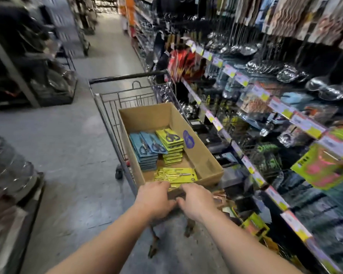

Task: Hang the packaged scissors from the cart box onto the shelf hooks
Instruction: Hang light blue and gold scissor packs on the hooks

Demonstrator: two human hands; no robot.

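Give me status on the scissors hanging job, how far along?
Early or mid-job; nothing shows how many are already hung. The cardboard box on the cart still holds a blue stack, a green stack and yellow packs. The left hand and right hand are at the box's near edge by the yellow packs; no pack lifted. Left: hang everything on the shelf hooks.

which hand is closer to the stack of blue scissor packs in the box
Left. The left hand grips the box's near edge, below the blue stack. The right hand grips the same edge further right, so it is farther.
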